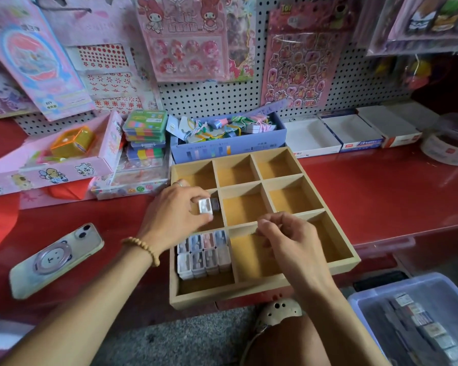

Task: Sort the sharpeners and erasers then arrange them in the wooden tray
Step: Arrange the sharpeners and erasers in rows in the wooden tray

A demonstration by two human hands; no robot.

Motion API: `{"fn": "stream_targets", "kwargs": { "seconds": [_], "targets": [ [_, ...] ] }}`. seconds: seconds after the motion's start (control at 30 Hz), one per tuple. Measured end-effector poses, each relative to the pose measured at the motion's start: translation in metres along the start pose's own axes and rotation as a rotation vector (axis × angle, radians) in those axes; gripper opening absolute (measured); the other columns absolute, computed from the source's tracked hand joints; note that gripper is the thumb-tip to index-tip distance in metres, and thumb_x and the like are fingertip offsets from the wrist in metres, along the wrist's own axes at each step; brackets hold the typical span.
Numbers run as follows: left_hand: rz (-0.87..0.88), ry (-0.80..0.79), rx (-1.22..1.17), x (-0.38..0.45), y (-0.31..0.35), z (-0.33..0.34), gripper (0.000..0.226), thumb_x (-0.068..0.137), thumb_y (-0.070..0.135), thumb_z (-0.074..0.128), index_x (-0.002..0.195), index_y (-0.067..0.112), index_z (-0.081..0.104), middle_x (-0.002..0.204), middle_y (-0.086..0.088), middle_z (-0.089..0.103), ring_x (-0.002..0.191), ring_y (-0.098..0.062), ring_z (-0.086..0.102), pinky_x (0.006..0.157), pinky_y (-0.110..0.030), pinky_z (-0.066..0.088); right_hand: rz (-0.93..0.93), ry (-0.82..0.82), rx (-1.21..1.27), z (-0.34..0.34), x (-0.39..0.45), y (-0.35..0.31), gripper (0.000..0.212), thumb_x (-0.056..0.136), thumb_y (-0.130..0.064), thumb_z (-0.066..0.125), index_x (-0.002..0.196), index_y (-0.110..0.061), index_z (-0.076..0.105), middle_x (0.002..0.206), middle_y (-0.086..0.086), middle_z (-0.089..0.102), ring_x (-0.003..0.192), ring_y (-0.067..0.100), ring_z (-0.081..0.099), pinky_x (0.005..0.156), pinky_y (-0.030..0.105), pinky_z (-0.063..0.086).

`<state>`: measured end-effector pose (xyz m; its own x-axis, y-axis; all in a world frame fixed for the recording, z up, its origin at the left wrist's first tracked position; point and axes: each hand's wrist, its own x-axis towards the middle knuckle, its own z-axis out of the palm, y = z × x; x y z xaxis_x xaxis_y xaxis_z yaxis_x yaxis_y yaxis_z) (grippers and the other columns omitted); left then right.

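Wooden tray [339,268], nine compartments, on red tabletop [381,196]. Left hand [175,210] pinches white sharpener [205,206] over middle-left compartment. Right hand [288,239] loosely curled above near-centre compartment, holds nothing visible. Near-left compartment: eight sharpeners [203,253] packed in two rows. Phone [56,260] left of tray. Blue bin [418,318] with more pieces at lower right.

sharpeners [204,253] in wooden tray's [349,256] near-left compartment, phone [56,260] left of tray
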<state>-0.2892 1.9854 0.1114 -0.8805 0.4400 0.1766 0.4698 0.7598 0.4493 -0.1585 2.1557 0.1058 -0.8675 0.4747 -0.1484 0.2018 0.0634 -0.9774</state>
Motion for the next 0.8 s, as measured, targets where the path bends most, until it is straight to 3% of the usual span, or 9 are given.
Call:
{"fn": "stream_targets", "kwargs": {
  "seconds": [0.1,0.3,0.43,0.63,0.8],
  "targets": [
    [-0.017,-0.056,0.163,0.015,-0.013,0.013,0.041,0.077,0.037,0.08,0.116,0.03,0.068,0.091,0.014,0.051,0.083,-0.008,0.053,0.08,-0.03,0.052,-0.014,0.022,-0.026,-0.005,0.004,0.006,0.013,0.092,-0.022,0.064,0.082,-0.021,0.073,0.078,0.002,0.072,0.074,0.019,0.065,0.078,0.043,0.055],
    [0.054,-0.065,0.334,0.024,-0.023,0.03,0.039,0.083,0.036,0.073,0.121,0.027,0.067,0.105,0.005,0.06,0.111,-0.015,0.052,0.087,-0.034,0.05,-0.031,0.024,-0.054,-0.01,0.012,0.009,0.014,0.093,-0.021,0.064,0.082,-0.022,0.072,0.08,0.007,0.071,0.074,0.023,0.064,0.069,0.035,0.054],
    [0.077,-0.069,0.371,0.025,-0.025,0.03,0.043,0.082,0.04,0.073,0.123,0.028,0.066,0.111,0.007,0.064,0.112,-0.014,0.052,0.089,-0.035,0.049,-0.039,0.022,-0.051,-0.01,0.015,0.011,0.013,0.093,-0.02,0.064,0.082,-0.022,0.072,0.077,0.005,0.07,0.073,0.021,0.064,0.06,0.022,0.05],
    [0.101,-0.108,0.344,0.027,-0.025,0.024,0.024,0.09,0.037,0.066,0.112,0.032,0.071,0.107,0.01,0.065,0.109,-0.013,0.054,0.087,-0.036,0.05,-0.064,0.013,-0.071,-0.009,0.015,0.014,0.013,0.092,-0.02,0.064,0.082,-0.023,0.071,0.076,0.0,0.069,0.072,0.018,0.063,0.06,0.024,0.05],
    [0.129,-0.129,0.353,0.028,-0.022,0.025,0.025,0.092,0.034,0.063,0.115,0.03,0.07,0.109,0.009,0.063,0.11,-0.014,0.054,0.087,-0.035,0.05,-0.083,0.019,-0.091,-0.009,0.014,0.016,0.012,0.092,-0.022,0.064,0.082,-0.023,0.071,0.069,-0.006,0.067,0.06,0.003,0.056,0.054,0.018,0.044]
  ]
}}
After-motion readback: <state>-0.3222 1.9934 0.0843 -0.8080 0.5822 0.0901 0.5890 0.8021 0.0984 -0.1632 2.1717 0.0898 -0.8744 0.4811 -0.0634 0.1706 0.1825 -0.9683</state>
